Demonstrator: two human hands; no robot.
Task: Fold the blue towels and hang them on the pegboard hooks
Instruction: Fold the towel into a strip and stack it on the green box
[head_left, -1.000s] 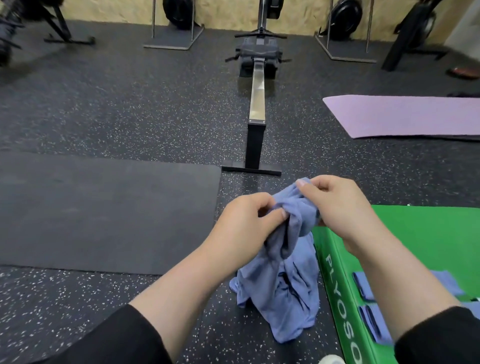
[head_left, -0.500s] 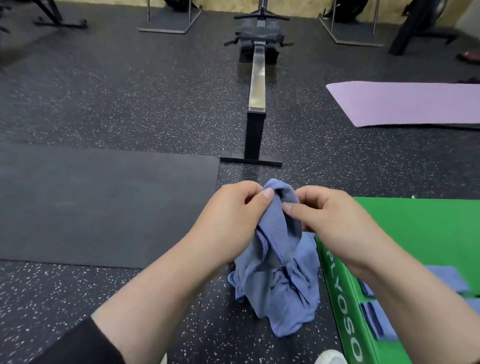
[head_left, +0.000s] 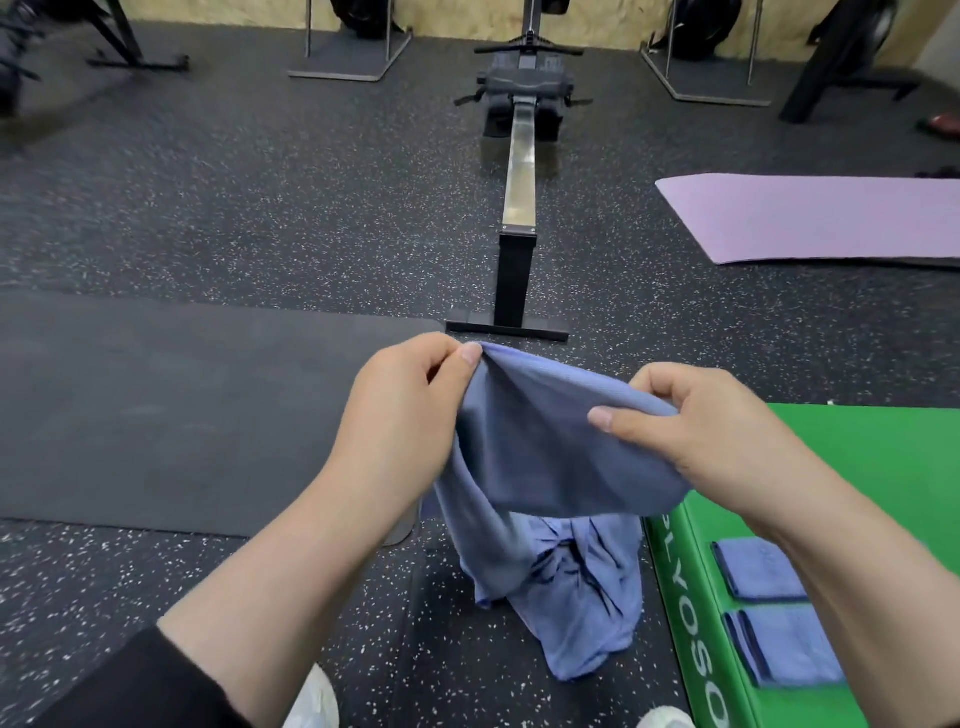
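Observation:
A blue towel (head_left: 540, 457) hangs in front of me, stretched between both hands, its crumpled lower part drooping toward the floor. My left hand (head_left: 410, 410) pinches the towel's top edge at its left end. My right hand (head_left: 711, 431) grips the same edge at the right, thumb over the cloth. Two folded blue towels (head_left: 758, 569) (head_left: 789, 649) lie side by side on the green plyo box (head_left: 883, 467) at lower right. No pegboard or hooks are in view.
A rowing machine (head_left: 519, 171) stands straight ahead on the speckled rubber floor. A dark mat (head_left: 182, 410) lies to the left and a purple mat (head_left: 815, 218) at right. Metal stands and equipment line the far wall. My white shoes (head_left: 311, 701) show at the bottom.
My hands have drawn apart along the towel's top edge, spreading the bunched cloth into a wider sheet. The camera view has dipped slightly.

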